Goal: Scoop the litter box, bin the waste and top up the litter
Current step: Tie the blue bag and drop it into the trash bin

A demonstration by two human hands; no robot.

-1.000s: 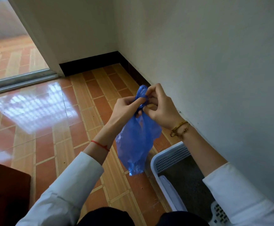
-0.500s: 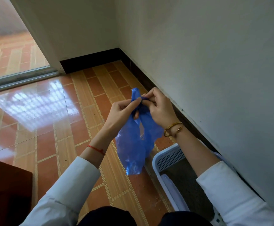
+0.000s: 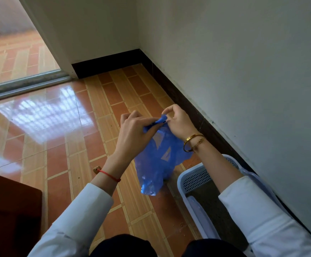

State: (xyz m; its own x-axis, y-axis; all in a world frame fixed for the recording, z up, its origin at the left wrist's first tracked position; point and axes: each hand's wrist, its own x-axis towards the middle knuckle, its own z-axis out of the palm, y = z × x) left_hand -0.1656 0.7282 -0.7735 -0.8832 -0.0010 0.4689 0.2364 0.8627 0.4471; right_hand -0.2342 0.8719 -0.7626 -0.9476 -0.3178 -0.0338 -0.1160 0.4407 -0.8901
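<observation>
Both hands are working at the neck of a blue plastic bag, which is hanging in the air above the tiled floor, just beside the end of the litter box. The left hand is gripping the gathered top of the bag, fingers curled around the bunched plastic, so its grip is clamped on the bag. The right hand is pinching a twisted tip of the same plastic between thumb and fingers; its grip is likewise clamped on the bag. The two hands are sitting almost touching, with the short twist of plastic stretching between them. The bag body is drooping below the hands, creased and translucent; what is inside cannot be told. The litter box, pale with a perforated rim, is lying along the wall at the lower right of the floor, partly covered by the right forearm, and dark grey litter is showing inside it. Small crumbs are lying scattered on the floor beside the box. A red cord is circling the left wrist; gold bracelets are circling the right. A dark brown piece of furniture is occupying the lower left corner of the floor.
</observation>
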